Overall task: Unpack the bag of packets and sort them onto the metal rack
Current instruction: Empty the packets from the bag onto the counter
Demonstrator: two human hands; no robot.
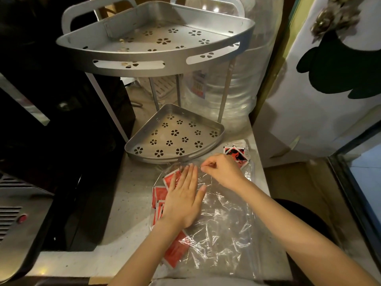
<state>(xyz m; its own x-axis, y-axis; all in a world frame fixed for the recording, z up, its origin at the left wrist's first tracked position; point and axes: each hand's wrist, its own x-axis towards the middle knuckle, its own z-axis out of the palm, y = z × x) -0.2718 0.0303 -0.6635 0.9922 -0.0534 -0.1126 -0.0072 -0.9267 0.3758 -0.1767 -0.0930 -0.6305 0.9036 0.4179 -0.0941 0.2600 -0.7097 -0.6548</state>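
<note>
A clear plastic bag [222, 223] lies flat on the counter in front of me. Several red packets [177, 252] sit along its left side. My left hand [183, 195] rests flat, fingers spread, on the bag over the red packets. My right hand [222, 170] pinches the bag's far edge between thumb and fingers. A small pile of red, black and white packets [237, 153] lies just beyond my right hand. The two-tier metal rack stands behind the bag, with its lower shelf [218, 129] and upper shelf [144, 56] both bare.
A large clear water bottle [239, 96] stands behind the rack on the right. A dark appliance [61, 141] fills the left side, and a grey machine with a red button [22, 218] sits at the lower left. The counter edge drops off on the right.
</note>
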